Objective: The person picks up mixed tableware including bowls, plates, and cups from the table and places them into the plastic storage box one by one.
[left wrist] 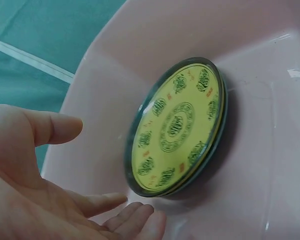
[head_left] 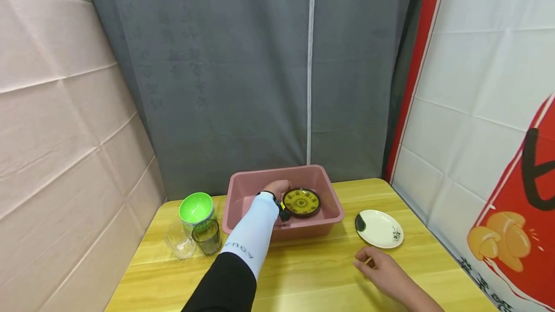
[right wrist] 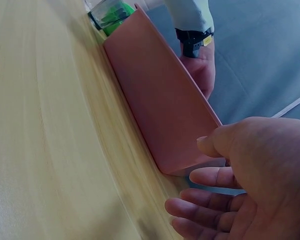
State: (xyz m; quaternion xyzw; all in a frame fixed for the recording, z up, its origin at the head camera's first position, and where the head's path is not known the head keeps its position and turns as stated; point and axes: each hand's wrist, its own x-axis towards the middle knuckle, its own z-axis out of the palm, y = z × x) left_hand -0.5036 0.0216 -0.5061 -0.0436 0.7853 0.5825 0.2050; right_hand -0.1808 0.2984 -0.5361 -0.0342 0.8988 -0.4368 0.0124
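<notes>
left hand (left wrist: 45, 202) — fingers (left wrist: 102, 202) loosely extended — near yellow plate (left wrist: 177, 127)

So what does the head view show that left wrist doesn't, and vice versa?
Head only: the white plate with a dark patch, the green bowl, the clear glass, the dark glass, the right hand and the wooden table.

Left wrist only: close detail of the yellow plate, with reddish marks on its face and what looks like a second rim beneath.

Both: that plate, the pink bin around it, the left hand and the curtain with its pale strip.
</notes>
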